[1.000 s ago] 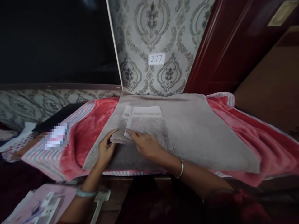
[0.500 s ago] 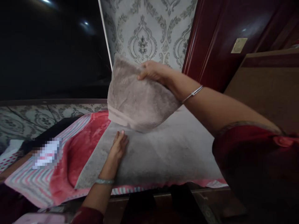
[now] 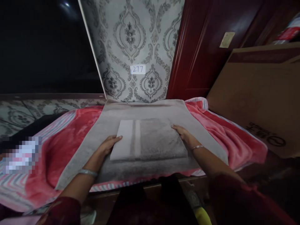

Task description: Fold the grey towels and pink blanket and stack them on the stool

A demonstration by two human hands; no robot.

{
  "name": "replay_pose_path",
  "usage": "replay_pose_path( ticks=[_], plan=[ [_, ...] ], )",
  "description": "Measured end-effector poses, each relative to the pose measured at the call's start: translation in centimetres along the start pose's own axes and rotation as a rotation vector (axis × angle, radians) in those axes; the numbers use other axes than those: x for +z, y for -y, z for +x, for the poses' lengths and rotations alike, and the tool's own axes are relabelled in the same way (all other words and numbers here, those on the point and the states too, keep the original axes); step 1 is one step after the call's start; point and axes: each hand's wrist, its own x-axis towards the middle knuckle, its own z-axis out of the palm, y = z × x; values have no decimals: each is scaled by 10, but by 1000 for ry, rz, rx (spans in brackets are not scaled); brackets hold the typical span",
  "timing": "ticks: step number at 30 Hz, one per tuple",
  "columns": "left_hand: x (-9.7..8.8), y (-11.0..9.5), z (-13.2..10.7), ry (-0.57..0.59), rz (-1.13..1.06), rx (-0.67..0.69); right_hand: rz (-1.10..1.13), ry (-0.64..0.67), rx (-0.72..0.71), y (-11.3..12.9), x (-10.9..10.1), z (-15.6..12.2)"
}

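Observation:
A small grey-beige towel [image 3: 152, 139], folded into a rectangle with a pale band at its left end, lies flat on a larger grey towel [image 3: 206, 137] spread over the surface. My left hand [image 3: 107, 147] rests with fingers stretched out against the folded towel's left edge. At the towel's right edge my right hand [image 3: 184, 133] lies with its fingers flat on the corner. Both wrists carry bangles.
A red plush blanket [image 3: 67, 147] with a striped border lies under the grey towel. Patterned wallpaper with a label reading 277 [image 3: 137, 69] is behind. A dark screen [image 3: 44, 47] stands left, a dark red door [image 3: 203, 47] and a cardboard box [image 3: 257, 93] right.
My right hand had lifted the small towel up in the air; now the towel lies flat and folded on the large towel, with both hands at its sides.

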Motion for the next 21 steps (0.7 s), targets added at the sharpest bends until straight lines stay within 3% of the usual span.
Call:
replay_pose_path(
  ticks=[3,7,11,16,18,21],
  plan=[
    [0,5,10,2,-12,-21,16,46,64,-29,-6,9],
    [5,-1,19,-52,31,-2,15,49,70,-50,-9,35],
    [14,-4,19,-147,84,164,-93,-2,-149,-68,-11,50],
    [13,-6,12,-138,64,370,-129,-36,-314,-69,-20,60],
    [10,-3,15,-148,60,350,-154,-36,-292,-69,-19,64],
    [3,2,25,-151,160,217,-197,-39,-208,-78,-13,67]
  ],
)
